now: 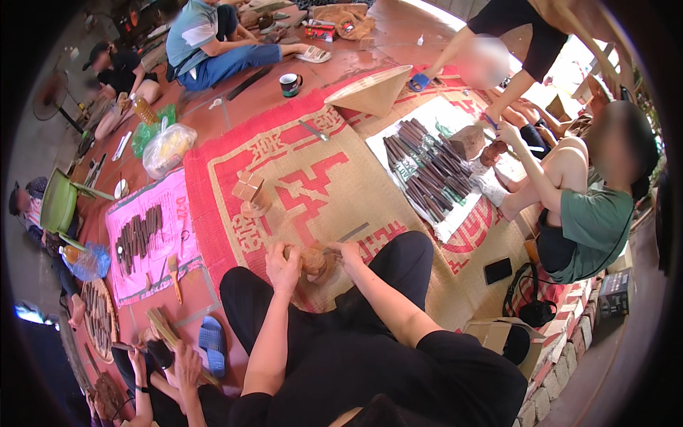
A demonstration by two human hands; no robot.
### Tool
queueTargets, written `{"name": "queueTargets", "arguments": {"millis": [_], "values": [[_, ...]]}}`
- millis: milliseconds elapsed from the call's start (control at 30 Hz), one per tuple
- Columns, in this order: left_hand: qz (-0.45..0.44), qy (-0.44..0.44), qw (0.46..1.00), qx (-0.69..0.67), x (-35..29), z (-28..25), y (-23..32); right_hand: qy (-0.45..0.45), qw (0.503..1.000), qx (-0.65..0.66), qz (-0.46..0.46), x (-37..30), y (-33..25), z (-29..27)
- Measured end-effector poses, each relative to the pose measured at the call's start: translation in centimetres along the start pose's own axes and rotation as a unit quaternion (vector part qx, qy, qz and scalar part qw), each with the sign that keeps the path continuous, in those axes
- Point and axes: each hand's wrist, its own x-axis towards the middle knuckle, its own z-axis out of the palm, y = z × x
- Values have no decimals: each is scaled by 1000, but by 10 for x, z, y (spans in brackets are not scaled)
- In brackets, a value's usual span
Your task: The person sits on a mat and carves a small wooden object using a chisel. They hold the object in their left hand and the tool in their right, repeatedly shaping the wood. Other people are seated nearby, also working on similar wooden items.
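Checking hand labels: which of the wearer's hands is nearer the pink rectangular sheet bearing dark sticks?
Left. The left hand is right of the sheet, at the rounded brown wooden piece; the right hand is farther right, beyond that piece.

Wearer's hands counted: two, left hand (283, 267) and right hand (346, 256). Carved wooden piece (314, 263) counted between them: one. Pale square block (248, 186): one seen. Spreads of dark sticks: two noted, one on pink sheet (183, 203), one on white sack (390, 132); individual sticks too crowded to be counted. Bottles of amber liquid (144, 110): two counted. Plastic bags (169, 151): three counted, one clear, one green, one blue. One each recorded: conical hat (373, 91), mug (291, 85), phone (498, 270), paintbrush (174, 277), fan (51, 95).
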Motion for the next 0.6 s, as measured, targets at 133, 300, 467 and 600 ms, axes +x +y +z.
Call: {"name": "queueTargets", "arguments": {"millis": [133,300,467,600], "values": [[-18,-12,1000,2,0,2,-3,-61,998,1,-27,-6,-2,7],[-14,-8,1000,19,-1,1,-3,-68,997,8,-39,-4,-1,7],[-14,7,1000,4,-2,0,-5,-40,999,12,-25,-12,-8,6],[-52,3,998,-30,-1,-3,-8,-115,987,24,-109,1,22,1]]}}
